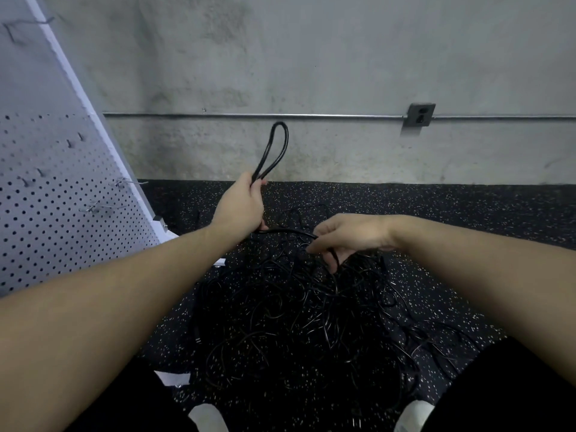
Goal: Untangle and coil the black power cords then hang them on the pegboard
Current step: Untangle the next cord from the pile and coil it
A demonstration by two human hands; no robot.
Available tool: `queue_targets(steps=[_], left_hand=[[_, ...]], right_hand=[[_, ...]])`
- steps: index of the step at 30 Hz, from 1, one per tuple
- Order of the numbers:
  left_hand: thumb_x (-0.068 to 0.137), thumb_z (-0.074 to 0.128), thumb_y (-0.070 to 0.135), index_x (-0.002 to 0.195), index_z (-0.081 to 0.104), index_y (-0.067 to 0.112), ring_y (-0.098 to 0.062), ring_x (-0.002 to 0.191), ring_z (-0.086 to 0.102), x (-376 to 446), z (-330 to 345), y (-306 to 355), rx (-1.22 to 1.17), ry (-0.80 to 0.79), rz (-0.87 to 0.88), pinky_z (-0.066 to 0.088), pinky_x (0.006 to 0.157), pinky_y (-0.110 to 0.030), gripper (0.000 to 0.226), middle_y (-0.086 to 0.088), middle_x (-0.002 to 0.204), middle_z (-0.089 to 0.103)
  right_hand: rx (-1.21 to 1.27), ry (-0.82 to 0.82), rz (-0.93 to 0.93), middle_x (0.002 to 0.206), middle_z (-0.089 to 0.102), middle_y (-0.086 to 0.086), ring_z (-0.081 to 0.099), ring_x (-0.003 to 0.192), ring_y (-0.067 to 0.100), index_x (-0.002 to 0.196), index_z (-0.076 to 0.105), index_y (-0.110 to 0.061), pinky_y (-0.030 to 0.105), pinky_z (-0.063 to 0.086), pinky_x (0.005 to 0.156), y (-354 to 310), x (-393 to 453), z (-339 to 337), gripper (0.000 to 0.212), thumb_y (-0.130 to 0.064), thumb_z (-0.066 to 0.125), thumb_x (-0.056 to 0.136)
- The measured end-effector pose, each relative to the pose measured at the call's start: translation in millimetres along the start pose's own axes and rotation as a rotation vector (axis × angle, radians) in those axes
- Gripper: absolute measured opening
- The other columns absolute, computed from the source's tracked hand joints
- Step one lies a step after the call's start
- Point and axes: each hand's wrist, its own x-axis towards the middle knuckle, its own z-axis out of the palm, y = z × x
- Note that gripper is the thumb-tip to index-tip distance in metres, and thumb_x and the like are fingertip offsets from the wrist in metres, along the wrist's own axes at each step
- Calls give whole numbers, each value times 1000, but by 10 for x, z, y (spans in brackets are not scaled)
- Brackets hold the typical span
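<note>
A tangled heap of black power cords point(296, 322) lies on the speckled black floor between my knees. My left hand point(241, 204) is closed around one black cord, and a narrow folded loop point(274, 151) of it sticks up above my fist against the wall. The same cord runs from under that fist across to my right hand point(346, 238), whose fingers pinch it just above the heap. The white pegboard point(53, 198) leans at the left, with several metal hooks point(124, 183) and no cord on them.
A concrete wall stands close ahead, with a metal conduit point(249, 115) and an outlet box point(419, 115) on it. The pegboard's white foot point(170, 233) rests on the floor beside my left forearm. My white shoes point(414, 416) show at the bottom edge.
</note>
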Motion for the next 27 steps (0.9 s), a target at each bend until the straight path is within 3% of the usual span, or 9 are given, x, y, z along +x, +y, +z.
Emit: queue_targets(steps=[3,5,8,12,15,19,21,23,27], left_hand=[[111,36,24,118,56,16,-12,55,65,-1,22,-83,59,-33,-70,48,47,-18,23,-4,75,63],[111,36,23,113,56,14,-17,55,66,-15,58,-93,-96,-122,-151,54,47,-23,22,-8,87,64],[111,36,25,110,56,20,-12,48,62,-75,123,-67,-82,-275,-152,46,40,-24,20,-7,96,73],[111,39,28,109,57,21,-7,40,50,-107,162,-37,-17,-346,-107,33,36,-19,19,-5,79,73],[109,41,39,92,56,22,-10,45,49,-81,124,2,39,-341,-54,34,41,-21,28,-1,68,61],[92,60,63,83,65,28,-10,58,53,-89,30,3,155,-378,20,38,56,-27,37,12,63,56],[93,64,57,78,62,26,-13,60,55,-59,4,-47,247,-348,80,40,59,-29,34,10,61,56],[98,58,52,75,58,24,-16,58,53,-26,2,-87,339,-285,129,39,59,-32,37,7,61,56],[100,54,52,75,56,21,-16,57,53,-16,1,-122,380,-282,91,41,59,-33,40,4,62,57]], right_hand=[[57,158,-77,64,55,-2,48,51,13,94,67,-11,27,43,54,-23,-32,-57,23,-32,60,102],[38,307,-121,63,53,-3,42,47,10,102,71,-16,22,33,43,-32,-51,-80,24,-37,58,102],[9,476,-111,59,52,-3,41,42,9,84,66,-16,23,33,42,-21,-33,-86,36,-50,65,95],[-253,726,82,40,34,-11,34,42,11,53,34,-23,30,31,51,-55,-7,-119,70,-83,64,73],[-219,632,211,40,38,-9,38,40,13,51,34,-25,30,35,55,-52,3,-161,72,-89,62,67],[56,453,63,56,45,-6,38,47,14,66,49,-27,31,26,51,44,-42,-306,46,-63,77,77],[131,381,45,62,49,-6,40,48,13,66,57,-29,30,23,47,77,-102,-372,36,-55,78,81],[83,375,57,62,49,-2,41,48,15,62,64,-29,28,31,49,115,-118,-369,36,-56,77,81],[-1,422,138,55,47,-3,40,45,13,63,53,-22,25,34,51,99,-177,-329,53,-69,69,81]])
